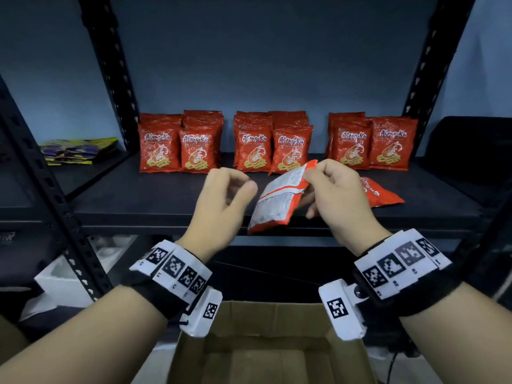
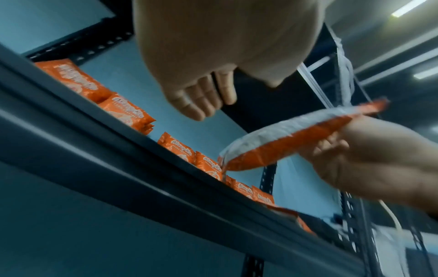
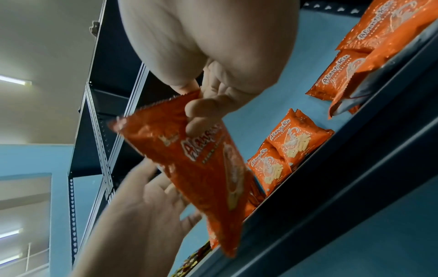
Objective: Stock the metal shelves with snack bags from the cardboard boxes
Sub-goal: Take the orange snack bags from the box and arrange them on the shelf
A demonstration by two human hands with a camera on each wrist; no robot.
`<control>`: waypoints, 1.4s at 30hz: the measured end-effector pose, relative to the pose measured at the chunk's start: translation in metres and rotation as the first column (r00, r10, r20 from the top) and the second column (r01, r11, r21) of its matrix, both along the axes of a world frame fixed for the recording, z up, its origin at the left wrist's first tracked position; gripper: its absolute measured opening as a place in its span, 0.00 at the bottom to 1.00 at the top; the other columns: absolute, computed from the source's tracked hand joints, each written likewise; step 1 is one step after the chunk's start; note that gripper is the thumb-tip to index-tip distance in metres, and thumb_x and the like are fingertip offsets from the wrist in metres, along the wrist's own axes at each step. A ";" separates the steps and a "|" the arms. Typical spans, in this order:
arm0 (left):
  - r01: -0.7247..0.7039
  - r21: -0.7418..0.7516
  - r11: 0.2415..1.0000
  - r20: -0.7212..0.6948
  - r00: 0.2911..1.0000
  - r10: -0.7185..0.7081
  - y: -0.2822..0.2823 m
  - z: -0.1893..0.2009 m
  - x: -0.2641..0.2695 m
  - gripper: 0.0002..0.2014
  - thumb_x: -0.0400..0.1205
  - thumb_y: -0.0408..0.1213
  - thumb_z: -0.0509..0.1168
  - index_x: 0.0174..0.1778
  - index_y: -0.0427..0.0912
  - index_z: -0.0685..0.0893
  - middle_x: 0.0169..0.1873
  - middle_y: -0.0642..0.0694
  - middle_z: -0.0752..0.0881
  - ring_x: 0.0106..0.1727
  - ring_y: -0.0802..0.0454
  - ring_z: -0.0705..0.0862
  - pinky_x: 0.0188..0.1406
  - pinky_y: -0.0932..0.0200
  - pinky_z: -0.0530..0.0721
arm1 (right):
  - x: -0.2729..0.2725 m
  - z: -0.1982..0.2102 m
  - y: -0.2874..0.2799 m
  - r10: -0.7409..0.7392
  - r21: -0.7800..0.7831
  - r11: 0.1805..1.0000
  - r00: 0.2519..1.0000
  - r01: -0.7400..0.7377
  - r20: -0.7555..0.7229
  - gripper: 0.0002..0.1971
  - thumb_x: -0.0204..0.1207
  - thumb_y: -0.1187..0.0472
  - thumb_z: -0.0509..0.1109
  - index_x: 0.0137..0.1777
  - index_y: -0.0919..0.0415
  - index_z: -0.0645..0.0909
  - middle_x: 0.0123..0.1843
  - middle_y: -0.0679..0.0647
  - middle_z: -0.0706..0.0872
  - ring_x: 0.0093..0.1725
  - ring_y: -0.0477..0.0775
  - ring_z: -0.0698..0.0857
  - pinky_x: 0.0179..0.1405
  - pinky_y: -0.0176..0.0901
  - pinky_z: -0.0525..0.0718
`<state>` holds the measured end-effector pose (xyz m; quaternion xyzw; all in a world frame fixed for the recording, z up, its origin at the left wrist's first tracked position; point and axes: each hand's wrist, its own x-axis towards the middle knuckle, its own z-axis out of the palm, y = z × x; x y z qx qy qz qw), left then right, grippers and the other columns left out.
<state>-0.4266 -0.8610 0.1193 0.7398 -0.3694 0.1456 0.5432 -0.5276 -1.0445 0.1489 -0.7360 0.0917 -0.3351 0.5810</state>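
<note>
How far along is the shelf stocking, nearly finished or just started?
Well underway, it seems. Done: three groups of red snack bags stand upright at the back of the metal shelf. In hand: the right hand pinches one more bag by its top edge above the shelf front, while the left hand hangs beside it holding nothing. Left: that bag, plus a fallen bag lying flat. The cardboard box shows no bags where visible.

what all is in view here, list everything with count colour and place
standing prawn cracker bags: six front bags, more behind, red, in three groups on the shelf
held prawn cracker bag: one, red, grey back showing, over the shelf edge
lying bag: one, red, flat on the shelf at right
yellow and purple packs: small pile, left shelf
metal shelf: black
cardboard box: one, brown, open, below
left hand: bare, holds nothing
right hand: pinches the held bag's top
</note>
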 end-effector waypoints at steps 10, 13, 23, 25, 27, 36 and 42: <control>-0.014 -0.041 0.999 0.232 0.972 0.023 -0.006 -0.001 -0.019 0.03 0.85 0.38 0.71 0.47 0.51 0.88 0.44 0.55 0.86 0.49 0.61 0.84 0.52 0.62 0.80 | -0.008 0.006 0.007 0.026 0.052 0.998 0.998 -0.024 -0.049 0.12 0.86 0.57 0.70 0.43 0.64 0.80 0.35 0.58 0.92 0.30 0.53 0.87 0.23 0.42 0.80; 0.013 -0.120 0.993 -0.122 0.992 -0.028 -0.005 0.007 -0.012 0.05 0.84 0.44 0.71 0.45 0.52 0.92 0.44 0.54 0.92 0.51 0.54 0.90 0.57 0.50 0.88 | -0.007 -0.001 0.001 -0.091 -0.121 0.989 0.996 0.089 -0.012 0.14 0.79 0.48 0.78 0.50 0.57 0.82 0.34 0.54 0.87 0.32 0.46 0.84 0.37 0.48 0.85; 0.301 -0.238 0.924 -0.561 0.734 -0.383 -0.001 0.017 -0.012 0.13 0.89 0.37 0.66 0.63 0.33 0.88 0.56 0.36 0.93 0.59 0.35 0.91 0.60 0.38 0.89 | -0.002 -0.008 0.004 0.212 0.273 0.945 0.973 -0.179 -0.093 0.26 0.67 0.59 0.88 0.63 0.61 0.84 0.53 0.57 0.94 0.51 0.56 0.95 0.45 0.46 0.91; 0.308 -0.209 0.928 -0.547 0.750 -0.372 -0.001 0.017 -0.012 0.12 0.88 0.36 0.68 0.62 0.34 0.89 0.55 0.38 0.93 0.58 0.37 0.92 0.57 0.41 0.91 | -0.003 -0.010 0.005 0.301 0.267 0.928 0.946 -0.261 -0.124 0.19 0.72 0.59 0.84 0.61 0.63 0.88 0.54 0.57 0.95 0.53 0.59 0.94 0.52 0.52 0.92; 0.272 -0.180 0.945 -0.516 0.792 -0.326 0.001 0.018 -0.009 0.12 0.85 0.35 0.71 0.56 0.29 0.90 0.51 0.36 0.93 0.54 0.41 0.93 0.51 0.47 0.92 | -0.002 -0.013 0.003 0.297 0.238 0.935 0.947 -0.262 -0.125 0.14 0.76 0.59 0.81 0.58 0.65 0.90 0.53 0.58 0.95 0.53 0.60 0.94 0.54 0.54 0.92; 0.206 -0.131 0.970 -0.473 0.847 -0.244 0.005 0.020 0.006 0.10 0.85 0.39 0.72 0.45 0.35 0.94 0.44 0.41 0.95 0.44 0.48 0.93 0.41 0.58 0.90 | 0.003 -0.018 -0.011 0.207 0.156 0.970 0.972 -0.188 -0.113 0.21 0.89 0.52 0.66 0.54 0.73 0.88 0.50 0.63 0.94 0.47 0.57 0.92 0.44 0.47 0.91; 0.159 -0.221 0.962 -0.410 0.880 -0.240 -0.024 0.011 0.008 0.16 0.87 0.39 0.70 0.43 0.27 0.90 0.40 0.35 0.93 0.41 0.48 0.92 0.41 0.52 0.92 | -0.012 -0.023 -0.027 0.320 0.032 0.947 0.927 -0.320 -0.196 0.20 0.77 0.55 0.79 0.66 0.59 0.84 0.59 0.53 0.93 0.59 0.52 0.92 0.56 0.48 0.91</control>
